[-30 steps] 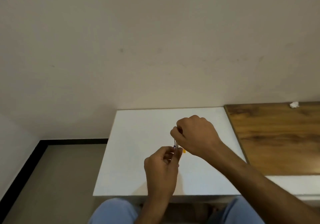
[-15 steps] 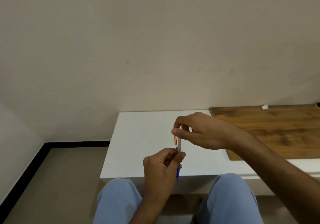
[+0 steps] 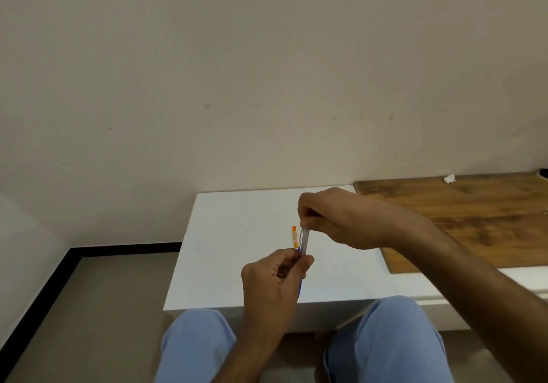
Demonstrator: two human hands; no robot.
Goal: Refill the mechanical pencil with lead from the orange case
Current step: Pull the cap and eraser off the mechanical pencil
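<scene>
Mechanical pencil [image 3: 304,239] upright between my two hands, above the white table [image 3: 237,234]. Clear grey upper barrel shows; blue lower part pokes out under my left hand [image 3: 274,286]. Left hand clenched around the lower barrel, thumb and fingers pinching it just below the clear section. Right hand [image 3: 341,219] comes in from the right, fingertips pinched at the very top end of the pencil. Cannot tell whether they grip the cap, a stick of lead, or only the barrel tip; too small to resolve.

Orange case [image 3: 294,237] lies flat on the table just left of and behind the pencil, long axis running near to far. Cannot tell if it is open.

Risks as I judge them:
- Lead is thin and brittle. Any sideways push from the right fingertips while feeding it into the top would snap it.
- If the cap is what I am pinching, a slip drops it onto the table, or off the near edge onto the floor [image 3: 103,308] between my knees.
- Pencil tilts a little; if the left grip loosens, the opening drifts and the lead misses.
- Case sits close to my hands; a stray knuckle could knock it and spill the spares.

Wooden board [image 3: 474,219] far right, with a small white scrap [image 3: 449,178]; neither is involved.
</scene>
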